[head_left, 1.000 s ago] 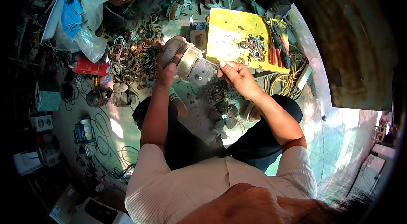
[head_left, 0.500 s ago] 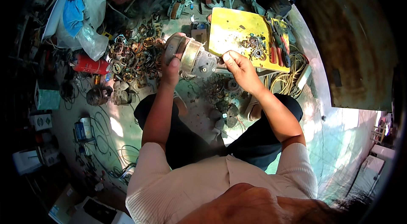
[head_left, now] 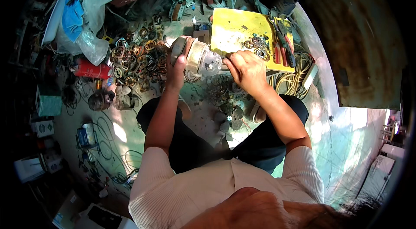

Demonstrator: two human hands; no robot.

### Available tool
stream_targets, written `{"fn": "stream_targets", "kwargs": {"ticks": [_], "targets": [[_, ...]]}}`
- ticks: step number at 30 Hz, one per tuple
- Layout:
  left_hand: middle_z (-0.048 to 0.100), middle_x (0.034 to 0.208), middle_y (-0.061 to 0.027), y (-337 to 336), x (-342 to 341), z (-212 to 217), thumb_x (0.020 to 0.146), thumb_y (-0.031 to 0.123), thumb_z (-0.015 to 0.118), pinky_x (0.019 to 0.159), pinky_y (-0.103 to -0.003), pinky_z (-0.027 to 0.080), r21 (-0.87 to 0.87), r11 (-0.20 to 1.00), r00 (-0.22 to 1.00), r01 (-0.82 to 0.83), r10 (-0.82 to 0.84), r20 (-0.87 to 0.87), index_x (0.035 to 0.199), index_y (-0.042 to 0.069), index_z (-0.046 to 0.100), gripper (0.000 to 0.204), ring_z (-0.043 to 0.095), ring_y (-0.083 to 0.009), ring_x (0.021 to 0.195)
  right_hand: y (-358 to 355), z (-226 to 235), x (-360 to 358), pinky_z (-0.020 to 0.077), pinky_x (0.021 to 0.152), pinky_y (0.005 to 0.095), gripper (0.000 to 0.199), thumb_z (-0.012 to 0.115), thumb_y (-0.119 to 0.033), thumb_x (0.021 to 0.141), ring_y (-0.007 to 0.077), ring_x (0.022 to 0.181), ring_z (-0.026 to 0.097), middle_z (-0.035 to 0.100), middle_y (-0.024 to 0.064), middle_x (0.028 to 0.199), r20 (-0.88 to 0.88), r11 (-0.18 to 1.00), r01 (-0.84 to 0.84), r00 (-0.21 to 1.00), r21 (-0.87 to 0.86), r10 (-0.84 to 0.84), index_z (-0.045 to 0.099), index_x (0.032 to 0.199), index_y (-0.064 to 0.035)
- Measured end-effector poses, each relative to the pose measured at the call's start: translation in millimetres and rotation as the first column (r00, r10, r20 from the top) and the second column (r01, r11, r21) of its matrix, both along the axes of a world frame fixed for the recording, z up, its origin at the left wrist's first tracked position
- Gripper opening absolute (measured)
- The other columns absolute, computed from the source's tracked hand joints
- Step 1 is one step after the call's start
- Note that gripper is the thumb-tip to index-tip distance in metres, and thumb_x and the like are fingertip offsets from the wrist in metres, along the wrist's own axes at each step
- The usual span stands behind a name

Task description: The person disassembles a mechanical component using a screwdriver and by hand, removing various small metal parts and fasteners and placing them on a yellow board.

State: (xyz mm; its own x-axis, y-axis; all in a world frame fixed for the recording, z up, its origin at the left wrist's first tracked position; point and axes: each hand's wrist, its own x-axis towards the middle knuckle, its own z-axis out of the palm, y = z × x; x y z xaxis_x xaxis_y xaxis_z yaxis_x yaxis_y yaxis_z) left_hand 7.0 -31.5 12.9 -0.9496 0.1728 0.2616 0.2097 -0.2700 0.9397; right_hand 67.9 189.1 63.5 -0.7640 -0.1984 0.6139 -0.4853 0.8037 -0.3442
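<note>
My left hand is wrapped round the rounded dark end of an electric motor, held in the air between my knees and a yellow board. Its middle is a tan metal band, and a grey end cover faces right. At the shaft end on that side, the fingers of my right hand are closed in a pinch. They cover most of the shaft tip, so I cannot make out whether a small part is between them.
On the yellow board lie small metal parts and rings, plus pliers and screwdrivers. Copper-coloured wound parts are heaped on the floor at left, near a red cylinder. Coiled cable lies right of the board.
My right hand has turned about the shaft end, its knuckles now facing up more. The motor stays in my left hand, nearly in the same place.
</note>
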Motion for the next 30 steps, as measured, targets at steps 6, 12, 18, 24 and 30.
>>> {"fn": "stream_targets", "kwargs": {"ticks": [6, 12, 18, 24, 30], "targets": [[0.056, 0.130, -0.0101, 25.3, 1.1, 25.7, 0.097, 0.056, 0.038, 0.103, -0.042, 0.042, 0.225, 0.973, 0.844, -0.051, -0.079, 0.530, 0.133, 0.006, 0.049, 0.063, 0.055, -0.0243, 0.120, 2.5, -10.2, -6.8, 0.0473, 0.067, 0.0399, 0.023, 0.064, -0.018, 0.091, 0.0350, 0.072, 0.056, 0.056, 0.0141, 0.085, 0.219, 0.932, 0.058, 0.975, -0.358, 0.024, 0.048, 0.097, -0.0017], [0.061, 0.124, -0.0087, 22.7, -4.5, 7.0, 0.091, 0.068, 0.038, 0.099, -0.048, 0.043, 0.429, 0.903, 0.639, 0.016, -0.339, 0.690, 0.131, 0.012, 0.054, 0.070, 0.060, -0.0264, 0.110, 6.7, -18.8, -23.9, 0.0444, 0.069, 0.0279, 0.022, 0.067, -0.016, 0.092, 0.0109, 0.073, 0.050, 0.055, 0.0022, 0.084, 0.267, 0.654, 0.091, 0.948, -0.751, 0.174, 0.049, 0.094, -0.0036], [0.067, 0.110, -0.0070, 24.4, -3.5, -3.8, 0.086, 0.074, 0.040, 0.101, -0.052, 0.041, 0.559, 0.822, 0.461, 0.108, -0.540, 0.704, 0.124, 0.015, 0.061, 0.074, 0.066, -0.0270, 0.097, -4.2, -18.8, -31.7, 0.0455, 0.078, 0.0225, 0.023, 0.076, -0.011, 0.083, 0.0069, 0.081, 0.053, 0.063, 0.0007, 0.091, 0.066, 0.384, -0.038, 0.964, -0.923, 0.256, 0.061, 0.099, -0.0028], [0.068, 0.110, -0.0039, 23.7, -2.3, -18.6, 0.087, 0.074, 0.036, 0.105, -0.053, 0.037, 0.692, 0.711, 0.386, 0.122, -0.677, 0.627, 0.124, 0.018, 0.061, 0.072, 0.067, -0.0273, 0.095, 0.3, 2.5, -27.1, 0.0463, 0.084, 0.0261, 0.031, 0.070, -0.009, 0.084, 0.0157, 0.092, 0.059, 0.064, 0.0076, 0.102, -0.005, 0.743, -0.192, 0.969, -0.642, 0.246, 0.067, 0.115, -0.0052], [0.064, 0.117, -0.0062, 34.7, 2.1, -20.5, 0.086, 0.079, 0.026, 0.107, -0.056, 0.035, 0.685, 0.727, 0.352, 0.052, -0.655, 0.668, 0.131, 0.017, 0.055, 0.081, 0.067, -0.0295, 0.094, 1.9, 7.0, -23.1, 0.0471, 0.090, 0.0318, 0.029, 0.058, -0.002, 0.092, 0.0229, 0.099, 0.063, 0.065, 0.0122, 0.107, -0.033, 0.803, -0.190, 0.978, -0.566, 0.208, 0.062, 0.121, -0.0007]]}}
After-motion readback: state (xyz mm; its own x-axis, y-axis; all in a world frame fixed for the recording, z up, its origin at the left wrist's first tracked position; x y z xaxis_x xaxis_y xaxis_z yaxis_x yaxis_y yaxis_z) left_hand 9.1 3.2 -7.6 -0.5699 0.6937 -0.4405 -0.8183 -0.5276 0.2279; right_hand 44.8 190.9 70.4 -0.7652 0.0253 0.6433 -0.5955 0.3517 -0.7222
